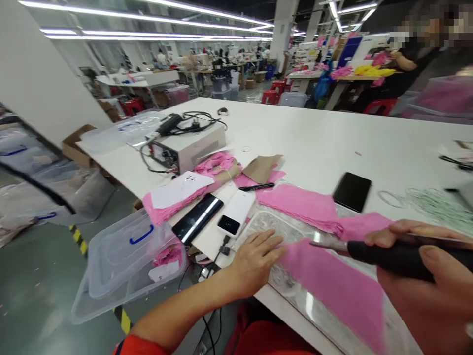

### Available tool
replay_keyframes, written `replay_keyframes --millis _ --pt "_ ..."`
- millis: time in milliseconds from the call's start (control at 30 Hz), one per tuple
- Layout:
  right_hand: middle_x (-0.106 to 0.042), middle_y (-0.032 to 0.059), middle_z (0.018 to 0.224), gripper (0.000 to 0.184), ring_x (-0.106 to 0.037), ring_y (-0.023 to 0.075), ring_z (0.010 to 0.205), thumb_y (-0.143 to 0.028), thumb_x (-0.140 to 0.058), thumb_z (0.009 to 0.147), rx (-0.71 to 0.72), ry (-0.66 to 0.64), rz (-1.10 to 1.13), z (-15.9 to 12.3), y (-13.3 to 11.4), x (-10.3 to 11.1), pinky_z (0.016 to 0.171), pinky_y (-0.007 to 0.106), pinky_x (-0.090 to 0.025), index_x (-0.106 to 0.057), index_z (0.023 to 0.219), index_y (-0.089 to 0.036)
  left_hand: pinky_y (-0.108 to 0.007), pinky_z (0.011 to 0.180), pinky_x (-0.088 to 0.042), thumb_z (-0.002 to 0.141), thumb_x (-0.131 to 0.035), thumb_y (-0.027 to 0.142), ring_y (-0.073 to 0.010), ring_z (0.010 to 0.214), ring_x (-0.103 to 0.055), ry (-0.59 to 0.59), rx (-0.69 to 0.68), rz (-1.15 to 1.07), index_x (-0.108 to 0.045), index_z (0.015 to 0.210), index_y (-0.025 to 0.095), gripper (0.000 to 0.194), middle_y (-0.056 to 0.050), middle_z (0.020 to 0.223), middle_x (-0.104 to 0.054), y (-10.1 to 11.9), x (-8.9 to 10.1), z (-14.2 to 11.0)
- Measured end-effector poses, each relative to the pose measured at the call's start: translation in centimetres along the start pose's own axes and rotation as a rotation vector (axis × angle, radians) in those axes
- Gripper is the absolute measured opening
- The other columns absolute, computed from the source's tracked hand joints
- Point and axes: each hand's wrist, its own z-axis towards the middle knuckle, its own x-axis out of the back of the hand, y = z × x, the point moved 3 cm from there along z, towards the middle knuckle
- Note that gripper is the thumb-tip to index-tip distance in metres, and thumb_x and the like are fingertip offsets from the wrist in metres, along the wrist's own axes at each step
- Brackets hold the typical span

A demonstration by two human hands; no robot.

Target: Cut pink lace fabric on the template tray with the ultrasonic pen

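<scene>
A strip of pink fabric lies over a clear plastic tray at the table's front edge. My left hand rests on the tray with its fingers stretched out, fingertips at the fabric's left end. My right hand is closed around a black-handled tool with a slim metal tip. That tip points left, over the fabric's upper left corner; whether it touches cannot be told. Just behind the tray lies a stack of pink fabric pieces.
Left of the tray lie a white power bank, a dark phone and a paper-topped pink stack. A cabled control box stands behind. Another black phone lies right. Plastic bins stand on the floor; a person is far right.
</scene>
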Motion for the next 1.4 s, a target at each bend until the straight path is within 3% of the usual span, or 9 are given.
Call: replay_keyframes --millis 100,167,400,667,1233,1400 --pt "-0.056 0.0019 0.070 0.007 -0.054 0.0128 0.049 -0.018 -0.057 0.061 0.073 0.159 0.001 0.5 -0.5 1.5 0.047 0.033 -0.049 -0.061 0.067 -0.019 -0.044 0.100 -0.049 0.091 -0.044 0.007 -0.0265 0.127 -0.053 0.050 -0.052 -0.033 -0.064 0.115 0.014 0.032 -0.012 0.124 -0.066 0.9 0.0 1.1" --pt "-0.057 0.0002 0.072 0.008 -0.054 0.0117 0.051 -0.021 -0.059 0.064 0.067 0.185 0.014 0.7 -0.3 1.7 0.049 0.030 -0.049 -0.060 0.071 -0.019 -0.047 0.098 -0.050 0.094 -0.045 0.011 -0.0289 0.125 -0.055 0.045 -0.066 -0.042 -0.064 0.114 0.014 0.028 -0.012 0.124 -0.066 1.0 -0.4 1.7" --pt "-0.059 0.0000 0.081 0.008 -0.058 0.0115 0.057 -0.021 -0.060 0.074 0.062 0.065 0.019 0.1 1.2 0.6 0.057 0.031 -0.051 -0.060 0.081 -0.019 -0.051 0.109 -0.039 0.098 -0.047 0.027 -0.0291 0.135 -0.045 -0.068 -0.094 -0.028 -0.061 0.123 0.018 0.030 -0.011 0.135 -0.059 1.3 -1.9 2.4" --pt "-0.058 -0.0009 0.084 0.007 -0.058 0.0110 0.060 -0.024 -0.059 0.078 0.053 0.005 -0.007 0.1 2.1 0.2 0.058 0.030 -0.051 -0.060 0.085 -0.022 -0.054 0.115 -0.031 0.097 -0.048 0.025 -0.0284 0.137 -0.041 -0.070 -0.094 -0.035 -0.062 0.123 0.019 0.030 -0.009 0.135 -0.059 1.1 -1.9 2.2" --pt "-0.058 -0.0017 0.081 0.007 -0.058 0.0117 0.059 -0.021 -0.064 0.077 0.025 0.007 0.012 0.1 2.3 -0.2 0.060 0.033 -0.054 -0.058 0.080 -0.021 -0.056 0.113 -0.033 0.097 -0.047 0.022 -0.0305 0.132 -0.047 -0.073 -0.108 -0.023 -0.062 0.122 0.019 0.029 -0.007 0.132 -0.062 1.2 -1.7 2.5" --pt "-0.058 -0.0007 0.079 0.007 -0.057 0.0114 0.059 -0.022 -0.062 0.077 0.027 0.017 0.034 0.1 2.1 -0.2 0.059 0.031 -0.053 -0.060 0.083 -0.021 -0.053 0.112 -0.037 0.096 -0.048 0.019 -0.0288 0.133 -0.048 0.001 -0.151 -0.031 -0.063 0.120 0.016 0.028 -0.009 0.129 -0.064 1.4 -0.8 2.5"
